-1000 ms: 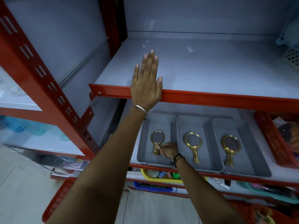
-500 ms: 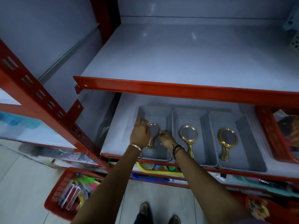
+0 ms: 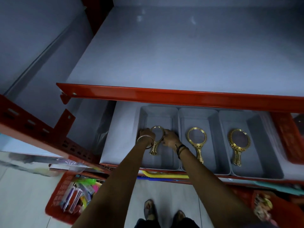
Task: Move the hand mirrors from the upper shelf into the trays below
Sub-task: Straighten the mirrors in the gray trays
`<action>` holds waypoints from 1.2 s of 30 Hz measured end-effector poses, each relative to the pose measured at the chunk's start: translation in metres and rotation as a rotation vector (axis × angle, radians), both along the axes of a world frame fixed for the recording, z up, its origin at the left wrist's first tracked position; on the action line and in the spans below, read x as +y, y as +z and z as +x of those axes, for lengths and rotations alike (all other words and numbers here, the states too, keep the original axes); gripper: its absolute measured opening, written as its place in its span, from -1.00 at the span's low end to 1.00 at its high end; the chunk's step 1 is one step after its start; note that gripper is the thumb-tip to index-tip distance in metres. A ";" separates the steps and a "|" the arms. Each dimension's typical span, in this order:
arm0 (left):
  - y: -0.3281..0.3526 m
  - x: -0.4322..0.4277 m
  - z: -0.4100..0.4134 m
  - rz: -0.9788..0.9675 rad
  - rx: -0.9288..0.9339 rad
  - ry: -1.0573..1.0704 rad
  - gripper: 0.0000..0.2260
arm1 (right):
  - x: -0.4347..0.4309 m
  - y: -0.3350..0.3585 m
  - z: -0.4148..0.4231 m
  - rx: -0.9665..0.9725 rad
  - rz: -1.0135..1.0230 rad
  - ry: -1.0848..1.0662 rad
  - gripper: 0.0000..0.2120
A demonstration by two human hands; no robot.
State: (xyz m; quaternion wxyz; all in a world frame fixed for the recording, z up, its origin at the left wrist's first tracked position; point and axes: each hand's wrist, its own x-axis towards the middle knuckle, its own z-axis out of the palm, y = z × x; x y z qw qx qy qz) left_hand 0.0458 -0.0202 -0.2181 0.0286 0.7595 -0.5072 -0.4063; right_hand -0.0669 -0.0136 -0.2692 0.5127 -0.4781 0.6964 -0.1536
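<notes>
Lower shelf (image 3: 115, 145): three trays (image 3: 204, 116), three mirrors (image 3: 196, 140), seemingly.

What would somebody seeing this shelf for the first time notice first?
Three gold hand mirrors, one in each of three grey trays side by side on the lower shelf. Both hands, left hand and right hand, are on the left mirror; the middle mirror and right mirror lie untouched.

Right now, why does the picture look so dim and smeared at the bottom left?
Head view: the light is dim and bluish; the red basket on the floor and the left rack post are motion-blurred; the wide lens bows the upper shelf edge; the three gold mirrors stay fairly sharp, faint glare above.
</notes>
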 end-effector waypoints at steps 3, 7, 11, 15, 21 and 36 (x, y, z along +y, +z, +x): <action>-0.002 -0.003 0.005 0.000 0.021 -0.046 -0.65 | 0.002 0.005 0.003 -0.028 -0.014 -0.047 -0.60; -0.008 -0.004 0.007 0.012 0.059 -0.042 -0.64 | 0.003 0.007 0.006 -0.024 -0.047 -0.106 -0.56; -0.012 -0.004 0.009 -0.007 0.095 -0.016 -0.65 | 0.003 0.009 0.006 0.017 -0.076 -0.088 -0.54; -0.016 -0.003 0.008 -0.009 0.120 0.008 -0.66 | 0.005 0.010 0.007 0.020 -0.089 -0.098 -0.51; -0.015 0.000 0.008 -0.024 0.145 0.020 -0.65 | 0.007 0.014 0.007 -0.007 -0.111 -0.112 -0.51; 0.001 0.009 0.009 -0.136 0.169 0.070 -0.64 | 0.019 0.044 0.009 0.240 -0.220 -0.136 -0.60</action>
